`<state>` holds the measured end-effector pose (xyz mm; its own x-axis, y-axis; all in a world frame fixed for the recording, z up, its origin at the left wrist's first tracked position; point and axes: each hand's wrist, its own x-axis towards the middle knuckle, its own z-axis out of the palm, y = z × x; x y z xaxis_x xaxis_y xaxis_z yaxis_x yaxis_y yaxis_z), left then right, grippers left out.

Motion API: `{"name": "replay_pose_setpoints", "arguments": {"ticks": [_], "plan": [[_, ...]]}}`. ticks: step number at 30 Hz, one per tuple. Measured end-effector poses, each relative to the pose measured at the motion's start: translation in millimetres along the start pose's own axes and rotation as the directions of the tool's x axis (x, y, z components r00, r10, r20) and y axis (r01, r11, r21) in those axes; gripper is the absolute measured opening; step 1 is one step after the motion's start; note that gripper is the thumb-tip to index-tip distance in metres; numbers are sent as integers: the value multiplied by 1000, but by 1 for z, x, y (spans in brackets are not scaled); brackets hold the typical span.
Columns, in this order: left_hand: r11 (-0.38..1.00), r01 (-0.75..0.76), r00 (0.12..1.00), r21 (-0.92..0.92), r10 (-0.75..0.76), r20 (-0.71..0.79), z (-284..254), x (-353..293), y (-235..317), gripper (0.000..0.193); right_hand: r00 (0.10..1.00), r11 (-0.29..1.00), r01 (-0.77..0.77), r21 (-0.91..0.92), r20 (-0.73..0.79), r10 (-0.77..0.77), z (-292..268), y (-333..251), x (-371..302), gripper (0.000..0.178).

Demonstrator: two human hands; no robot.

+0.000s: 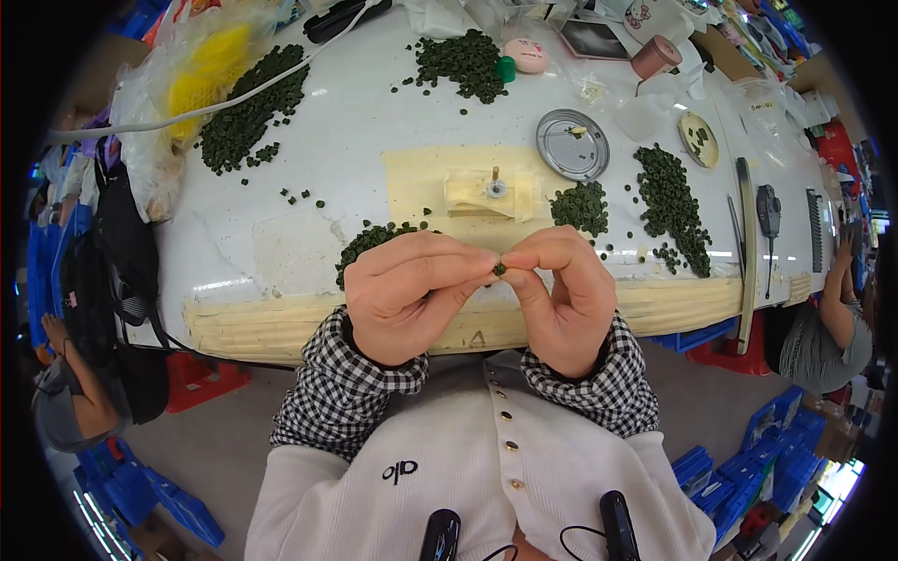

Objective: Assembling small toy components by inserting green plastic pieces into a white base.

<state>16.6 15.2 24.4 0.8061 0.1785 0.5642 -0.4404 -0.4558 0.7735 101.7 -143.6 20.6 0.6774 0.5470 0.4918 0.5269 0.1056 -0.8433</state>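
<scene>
My left hand point(404, 288) and my right hand point(567, 292) meet close to the table's near edge. Between their thumbs and index fingers they pinch one small dark green piece point(499, 269); the fingertips cover part of it. A heap of similar green pieces point(357, 249) lies just beyond my left hand, partly hidden by it. Another small heap point(580, 209) sits just past my right hand. Straight ahead, a tape-wrapped block point(465, 192) with a short upright metal pin point(496, 186) is fixed on a yellowish taped patch point(408, 168).
Farther heaps lie at the left point(245, 112), back point(463, 64) and right point(673, 206). A round metal lid point(559, 155) and a small round dish point(708, 157) hold bits. A screwdriver point(769, 213) lies right; a white cable point(210, 109) crosses at left. People sit on both sides.
</scene>
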Motion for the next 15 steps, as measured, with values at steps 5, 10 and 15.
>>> {"name": "replay_pose_setpoints", "arguments": {"ticks": [5,10,15], "plan": [[998,-45,999,32,45,-1,0,0,-2,22,1000,1000,-17,25,2,17,0,2,-1,12],[999,-40,999,26,39,3,1,0,-2,21,999,998,-49,50,-5,49,0,1,-2,11],[996,58,998,-64,-59,-8,0,0,1,20,1000,999,-22,45,4,21,-2,-1,-2,14]]}}
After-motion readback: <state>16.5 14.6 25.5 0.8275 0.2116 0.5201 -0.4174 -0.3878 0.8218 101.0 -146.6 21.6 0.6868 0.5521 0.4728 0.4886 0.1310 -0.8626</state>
